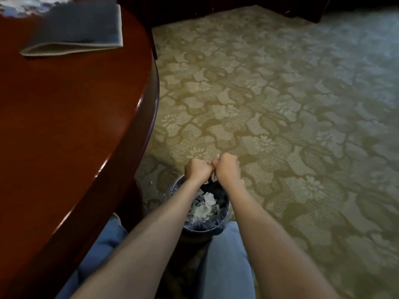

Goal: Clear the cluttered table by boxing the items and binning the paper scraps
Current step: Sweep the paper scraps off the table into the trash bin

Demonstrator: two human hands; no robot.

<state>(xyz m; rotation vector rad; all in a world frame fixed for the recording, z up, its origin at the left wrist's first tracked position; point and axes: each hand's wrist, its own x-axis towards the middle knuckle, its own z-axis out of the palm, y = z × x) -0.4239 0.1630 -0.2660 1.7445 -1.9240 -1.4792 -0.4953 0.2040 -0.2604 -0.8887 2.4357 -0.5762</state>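
Together left hand [197, 170] and right hand [226, 169], two fists, clench paper [217, 156] over one bin [203, 229]

table [64, 126]: red-brown | cloth [75, 29]: grey-blue | carpet [280, 104]: olive floral | paper scraps [205, 206]: white

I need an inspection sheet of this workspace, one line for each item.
Surface: glossy red-brown table at left.
Job's things: bin between the knees, paper scraps inside.
Clutter: folded cloth on the table.
Grippers: left hand fisted, contents hidden; right hand fisted on a white scrap; both above the bin's far rim.
Cables: nothing seen.
Surroundings: patterned carpet; dark furniture behind.
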